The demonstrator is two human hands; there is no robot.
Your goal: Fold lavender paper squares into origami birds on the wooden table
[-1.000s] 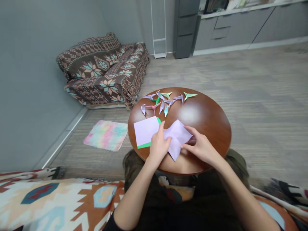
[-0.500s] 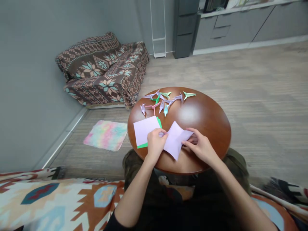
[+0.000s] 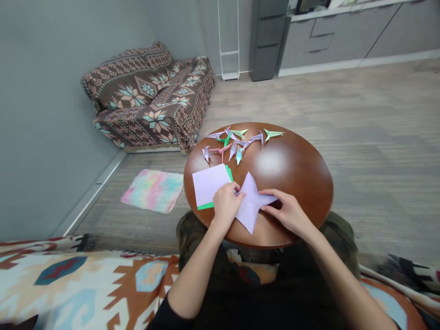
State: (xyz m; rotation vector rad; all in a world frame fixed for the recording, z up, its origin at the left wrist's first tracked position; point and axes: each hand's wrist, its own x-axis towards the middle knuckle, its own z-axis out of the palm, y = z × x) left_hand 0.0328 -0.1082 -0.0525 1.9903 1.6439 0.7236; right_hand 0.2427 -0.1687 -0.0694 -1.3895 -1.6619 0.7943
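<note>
Between my hands, a creased lilac sheet of origami paper (image 3: 250,201) is bent into a four-pointed star shape, with its near corner close to the table's front edge. My left hand (image 3: 227,201) pinches the left corner of this sheet. On the opposite side, my right hand (image 3: 287,208) has thumb and fingers closed about the right corner. A stack of square paper (image 3: 210,181), lilac on top with green sheets showing beneath, lies beside my left hand. Several folded paper cranes (image 3: 225,143) in lilac, green, pink and blue rest toward the back of the table.
The round brown table (image 3: 295,169) stands over my knees. Behind it to the left is a sofa (image 3: 151,101) under a patterned cover, with a pastel rug (image 3: 153,190) on the floor. Grey cabinets (image 3: 333,36) line the far wall.
The lilac sheet's sides have drawn inward, so its corners look narrower and more pointed. Both hands keep hold of their corners. The whole view has shifted slightly.
</note>
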